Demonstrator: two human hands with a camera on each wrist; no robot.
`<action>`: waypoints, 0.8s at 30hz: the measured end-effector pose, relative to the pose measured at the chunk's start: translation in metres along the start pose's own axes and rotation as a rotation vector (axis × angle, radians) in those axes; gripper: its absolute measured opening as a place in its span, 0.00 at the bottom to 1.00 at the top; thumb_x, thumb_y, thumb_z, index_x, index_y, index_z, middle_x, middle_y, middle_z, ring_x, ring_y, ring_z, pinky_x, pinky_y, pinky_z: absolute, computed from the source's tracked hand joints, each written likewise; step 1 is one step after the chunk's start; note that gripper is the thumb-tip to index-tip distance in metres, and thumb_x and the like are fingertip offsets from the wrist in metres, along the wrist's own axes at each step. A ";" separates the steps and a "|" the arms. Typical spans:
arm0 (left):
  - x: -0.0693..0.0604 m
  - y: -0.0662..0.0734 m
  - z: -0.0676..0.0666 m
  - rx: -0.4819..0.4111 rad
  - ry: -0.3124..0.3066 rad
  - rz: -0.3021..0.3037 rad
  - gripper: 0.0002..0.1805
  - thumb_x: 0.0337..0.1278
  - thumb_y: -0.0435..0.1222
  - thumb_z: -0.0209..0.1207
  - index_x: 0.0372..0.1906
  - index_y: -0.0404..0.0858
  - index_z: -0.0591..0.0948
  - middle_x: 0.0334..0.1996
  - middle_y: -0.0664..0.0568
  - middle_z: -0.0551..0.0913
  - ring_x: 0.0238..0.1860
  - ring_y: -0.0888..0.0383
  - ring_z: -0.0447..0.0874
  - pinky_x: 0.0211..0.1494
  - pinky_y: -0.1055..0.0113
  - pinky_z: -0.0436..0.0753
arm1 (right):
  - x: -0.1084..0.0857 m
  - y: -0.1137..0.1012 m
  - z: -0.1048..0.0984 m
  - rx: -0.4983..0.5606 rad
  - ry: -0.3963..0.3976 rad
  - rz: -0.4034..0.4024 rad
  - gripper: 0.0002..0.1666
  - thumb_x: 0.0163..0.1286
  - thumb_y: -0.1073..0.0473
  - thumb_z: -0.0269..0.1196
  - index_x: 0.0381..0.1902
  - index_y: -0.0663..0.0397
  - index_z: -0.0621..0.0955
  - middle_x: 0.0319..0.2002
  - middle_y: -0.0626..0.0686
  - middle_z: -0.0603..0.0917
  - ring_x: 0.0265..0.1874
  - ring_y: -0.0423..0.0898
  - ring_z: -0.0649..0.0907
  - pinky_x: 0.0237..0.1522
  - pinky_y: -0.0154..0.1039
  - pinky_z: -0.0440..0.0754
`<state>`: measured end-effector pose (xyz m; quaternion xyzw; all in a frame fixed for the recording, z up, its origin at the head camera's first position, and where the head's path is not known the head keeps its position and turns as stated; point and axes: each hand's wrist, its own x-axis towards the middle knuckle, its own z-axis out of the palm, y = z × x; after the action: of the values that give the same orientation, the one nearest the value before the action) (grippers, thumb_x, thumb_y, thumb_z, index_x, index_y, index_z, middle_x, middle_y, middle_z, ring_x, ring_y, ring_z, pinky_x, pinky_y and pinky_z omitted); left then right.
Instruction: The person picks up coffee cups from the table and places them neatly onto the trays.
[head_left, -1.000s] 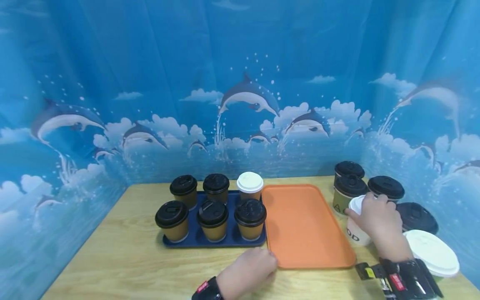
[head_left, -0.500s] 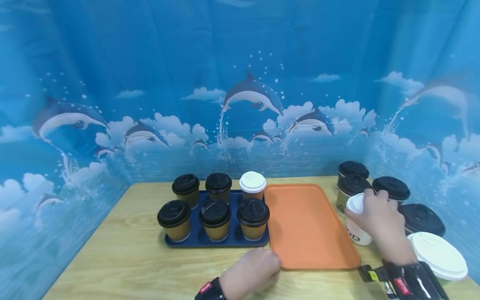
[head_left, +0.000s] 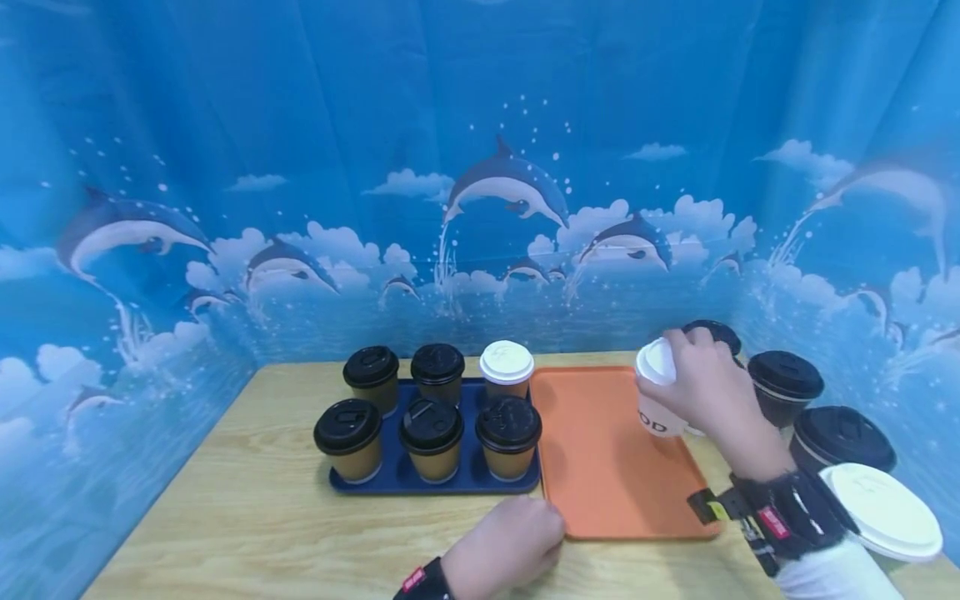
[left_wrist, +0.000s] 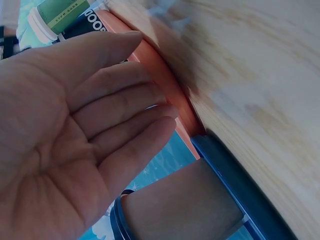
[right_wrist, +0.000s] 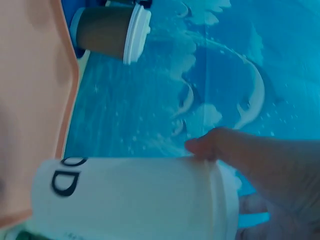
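Note:
Held by my right hand [head_left: 708,383] near its lid is a white paper cup [head_left: 658,410] with a white lid and dark lettering. It is over the right side of the orange tray [head_left: 592,475], slightly tilted. In the right wrist view, the thumb lies along the rim of this cup [right_wrist: 125,200]; the other fingers are partly hidden. My left hand [head_left: 506,542] stays by the tray's near left corner. The left wrist view shows this hand [left_wrist: 95,120] with loosely bent fingers and nothing in them.
Left of the orange tray, a dark blue tray [head_left: 467,479] bears several lidded brown cups, one with a white lid [head_left: 507,362]. At the right stand black-lidded cups [head_left: 785,379] and a large white-lidded one [head_left: 881,510]. A dolphin-print curtain [head_left: 450,167] hangs behind the table.
My right hand has lifted the white cup from among the cups at the right and carried it leftward over the orange tray. The left hand has barely moved.

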<state>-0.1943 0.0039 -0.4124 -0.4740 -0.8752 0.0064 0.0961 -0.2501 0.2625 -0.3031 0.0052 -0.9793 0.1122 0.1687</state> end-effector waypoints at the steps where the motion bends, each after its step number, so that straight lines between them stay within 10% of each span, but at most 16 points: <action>1: 0.000 0.000 -0.001 0.001 -0.002 -0.002 0.14 0.55 0.35 0.67 0.18 0.49 0.77 0.19 0.65 0.73 0.19 0.69 0.67 0.22 0.75 0.66 | 0.005 -0.005 0.002 0.004 -0.007 -0.012 0.46 0.59 0.45 0.72 0.64 0.71 0.71 0.50 0.74 0.72 0.47 0.73 0.75 0.34 0.67 0.83; 24: 0.005 -0.001 -0.008 -0.171 -0.170 -0.065 0.18 0.48 0.34 0.70 0.16 0.47 0.71 0.17 0.63 0.67 0.18 0.67 0.63 0.22 0.74 0.63 | 0.105 -0.056 0.084 0.126 -0.151 -0.165 0.45 0.65 0.43 0.70 0.70 0.64 0.70 0.59 0.69 0.73 0.57 0.67 0.76 0.50 0.65 0.80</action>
<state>-0.1967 0.0064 -0.4040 -0.4496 -0.8925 -0.0314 -0.0190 -0.3740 0.1925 -0.3335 0.1048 -0.9764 0.1587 0.1022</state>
